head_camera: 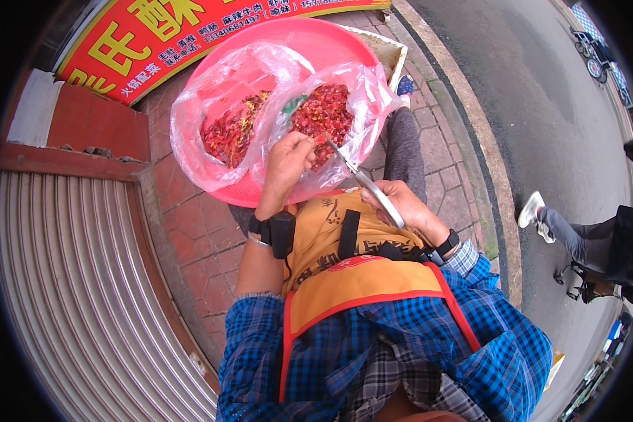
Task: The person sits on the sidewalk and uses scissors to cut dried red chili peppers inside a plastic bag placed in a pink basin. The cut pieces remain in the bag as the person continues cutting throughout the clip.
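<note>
My left hand point(289, 157) pinches a piece of red chili point(320, 139) above the right-hand clear plastic bag point(372, 89). Metal scissors point(372, 184) are in my right hand point(403, 204), their blades reaching the chili near my left fingertips. Whether the blades are apart is hard to see. Beneath them, chopped red chilies point(327, 108) fill the bottom of that bag. A second clear bag point(187, 118) to the left holds longer red chili pieces with yellowish bits point(235, 129). Both bags rest in a round pink plastic basket point(316, 37) in front of me.
A white box point(398, 50) stands behind the basket. At left are a ribbed metal shutter point(84, 274) and a red signboard with writing point(153, 47). Brick paving point(200, 253) meets a kerb and road point(485, 68) at right, where a passer-by's leg point(569, 232) shows.
</note>
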`<control>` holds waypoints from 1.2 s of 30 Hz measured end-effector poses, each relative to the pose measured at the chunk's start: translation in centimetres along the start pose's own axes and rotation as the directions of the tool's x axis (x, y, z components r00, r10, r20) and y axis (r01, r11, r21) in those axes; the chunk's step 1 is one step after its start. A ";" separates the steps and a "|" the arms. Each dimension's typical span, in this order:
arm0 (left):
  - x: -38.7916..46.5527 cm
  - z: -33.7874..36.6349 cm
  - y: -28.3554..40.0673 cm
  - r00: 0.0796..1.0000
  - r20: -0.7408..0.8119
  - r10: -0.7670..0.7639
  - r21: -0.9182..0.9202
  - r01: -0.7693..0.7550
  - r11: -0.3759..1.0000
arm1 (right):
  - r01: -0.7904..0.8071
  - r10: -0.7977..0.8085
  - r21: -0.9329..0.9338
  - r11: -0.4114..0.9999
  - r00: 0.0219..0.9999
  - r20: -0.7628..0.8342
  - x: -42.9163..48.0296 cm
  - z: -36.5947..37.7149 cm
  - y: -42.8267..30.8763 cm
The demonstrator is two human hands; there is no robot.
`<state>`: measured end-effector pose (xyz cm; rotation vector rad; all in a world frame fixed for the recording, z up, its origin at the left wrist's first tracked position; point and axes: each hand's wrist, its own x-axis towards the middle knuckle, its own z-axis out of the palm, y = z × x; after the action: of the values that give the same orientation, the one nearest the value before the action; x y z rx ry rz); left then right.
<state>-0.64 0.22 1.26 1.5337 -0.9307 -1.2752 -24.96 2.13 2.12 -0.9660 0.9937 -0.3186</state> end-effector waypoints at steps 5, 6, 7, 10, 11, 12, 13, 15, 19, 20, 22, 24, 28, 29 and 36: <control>-0.1 0.1 0.1 1.000 0.008 -0.027 -0.056 0.027 0.998 | -0.009 0.009 -0.015 1.000 1.000 0.007 0.1 -0.2 0.1; 0.0 0.1 0.1 1.000 0.005 -0.026 -0.056 0.026 0.998 | -0.023 0.023 -0.029 0.999 1.000 0.013 0.2 -0.3 0.1; 0.0 0.1 0.0 1.000 0.002 -0.025 -0.055 0.025 0.998 | -0.036 0.037 -0.043 0.998 0.999 0.019 0.3 -0.4 0.0; 0.0 0.0 -0.1 0.999 -0.008 -0.033 -0.044 0.032 0.999 | -0.049 0.049 0.001 0.999 0.998 0.047 0.4 -0.5 0.0; -0.1 0.0 -0.1 0.999 -0.010 -0.037 -0.039 0.037 0.999 | -0.041 0.042 -0.008 0.999 0.998 0.047 0.4 -0.5 0.0; -0.1 0.0 -0.1 0.999 -0.013 -0.035 -0.048 0.034 0.998 | -0.033 0.033 -0.014 0.999 0.998 0.053 0.5 -0.5 -0.1; 0.0 0.0 -0.1 0.999 -0.017 -0.032 -0.055 0.031 0.998 | -0.052 0.054 -0.032 0.998 0.998 0.046 0.6 -0.5 -0.2; 0.1 0.0 -0.1 0.999 -0.030 -0.034 -0.080 0.031 0.996 | -0.022 0.022 -0.013 1.000 0.999 0.048 0.7 -0.6 -0.4; 0.2 -0.1 -0.2 0.994 -0.105 -0.032 -0.141 0.017 0.990 | 0.065 -0.065 0.019 0.998 0.998 0.000 0.7 -0.4 -0.4; 0.1 -0.1 -0.3 0.992 -0.126 -0.023 -0.147 0.004 0.989 | 0.067 -0.067 -0.008 0.998 0.998 0.012 0.7 -0.3 -0.2; 0.2 -0.1 -0.3 0.990 -0.136 -0.024 -0.165 0.001 0.986 | 0.082 -0.080 -0.052 0.995 0.996 0.035 0.7 -0.4 0.0; 0.3 0.1 -0.3 0.990 -0.138 -0.016 -0.170 -0.008 0.985 | 0.100 -0.095 -0.115 0.988 0.994 0.051 0.7 -0.6 0.1; 0.2 0.6 -0.1 0.993 -0.115 -0.003 -0.153 -0.015 0.988 | 0.146 -0.135 -0.221 0.964 0.989 0.066 0.9 -0.6 0.3; 0.1 0.8 -0.1 0.995 -0.103 -0.003 -0.148 -0.013 0.989 | 0.135 -0.124 -0.236 0.962 0.990 0.061 0.9 -0.5 0.2; -0.4 1.6 -0.1 0.999 -0.041 -0.005 -0.146 -0.001 0.989 | 0.096 -0.089 -0.209 0.973 0.995 0.044 0.8 -0.3 0.0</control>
<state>-2.24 0.34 1.19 1.4414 -0.7921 -1.2801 -24.71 1.42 1.63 -1.2100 0.9660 -0.2768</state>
